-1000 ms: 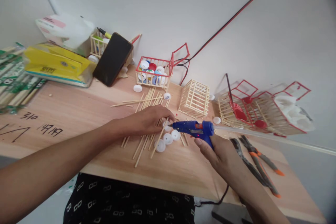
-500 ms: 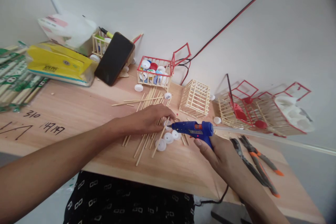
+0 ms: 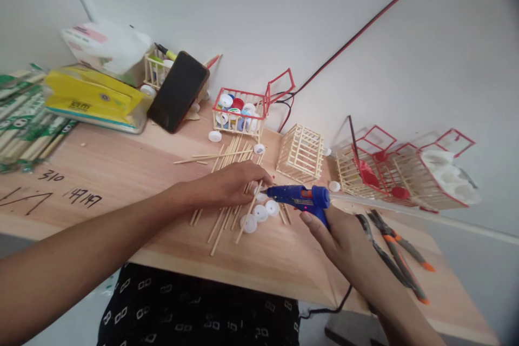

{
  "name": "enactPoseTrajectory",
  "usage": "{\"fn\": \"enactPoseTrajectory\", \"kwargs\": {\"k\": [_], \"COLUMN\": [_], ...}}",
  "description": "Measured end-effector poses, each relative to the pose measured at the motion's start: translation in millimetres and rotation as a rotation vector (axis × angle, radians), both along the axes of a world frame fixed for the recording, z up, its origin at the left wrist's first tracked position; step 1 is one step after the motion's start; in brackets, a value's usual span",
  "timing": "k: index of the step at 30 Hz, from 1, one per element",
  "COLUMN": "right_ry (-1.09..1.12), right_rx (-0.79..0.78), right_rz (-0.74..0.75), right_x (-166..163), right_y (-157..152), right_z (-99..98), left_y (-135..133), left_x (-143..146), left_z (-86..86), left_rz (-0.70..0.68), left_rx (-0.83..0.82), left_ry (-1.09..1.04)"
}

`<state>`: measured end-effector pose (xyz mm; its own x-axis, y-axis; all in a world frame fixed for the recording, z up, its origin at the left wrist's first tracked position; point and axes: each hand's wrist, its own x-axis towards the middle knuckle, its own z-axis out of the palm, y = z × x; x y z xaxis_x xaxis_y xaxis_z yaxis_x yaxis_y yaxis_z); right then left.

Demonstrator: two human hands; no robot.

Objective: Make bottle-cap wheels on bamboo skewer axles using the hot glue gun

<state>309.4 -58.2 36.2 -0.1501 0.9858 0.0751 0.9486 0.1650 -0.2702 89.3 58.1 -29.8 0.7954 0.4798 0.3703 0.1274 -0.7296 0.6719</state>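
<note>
"What's in view?"

"My wooden table (image 3: 141, 165). Over its middle, my left hand (image 3: 229, 184) curls; farther right, my right hand (image 3: 344, 238) closes around a blue glue gun (image 3: 294, 196) aimed left."

"Left grip?"

"I can't tell whether it pinches the thin stick (image 3: 245, 221) slanting nearward over white caps (image 3: 260, 213)."

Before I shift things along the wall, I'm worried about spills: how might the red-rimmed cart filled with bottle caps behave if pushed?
The red-rimmed cart may roll, since round white wheels show at its lower corners, though whether they turn isn't visible. Bottle caps heaped to its rim could spill if it tips. Thinly built, it looks light and fragile.
</note>
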Motion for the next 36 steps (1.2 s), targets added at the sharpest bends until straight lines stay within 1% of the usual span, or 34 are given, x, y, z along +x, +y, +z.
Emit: {"fn": "enactPoseTrajectory", "kwargs": {"k": [4,10,20,27,36], "right_ry": [0.002,-0.044,-0.026,0.025,0.088], "right_rx": [-0.032,-0.004,0.004,-0.039,-0.161], "right_rz": [0.0,0.0,0.026,-0.005,-0.025], "right_x": [-0.1,2.5,1.1,2.4,-2.9], "right_y": [-1.4,-1.6,-2.5,-3.0,-6.0], "right_z": [3.3,3.4,4.0,3.5,18.2], "left_y": [0.0,-1.1,0.4,-0.2,-1.7], "left_x": [-1.0,-1.6,-1.2,-1.2,-0.3], "left_z": [-0.1,3.5,0.6,2.1,3.6], "left_rz": [0.0,-0.003,-0.018,-0.003,-0.003], "left_rx": [0.001,-0.017,-0.013,-0.017,-0.013], "left_ry": [0.01,0.009,0.003,0.02,0.017]}}
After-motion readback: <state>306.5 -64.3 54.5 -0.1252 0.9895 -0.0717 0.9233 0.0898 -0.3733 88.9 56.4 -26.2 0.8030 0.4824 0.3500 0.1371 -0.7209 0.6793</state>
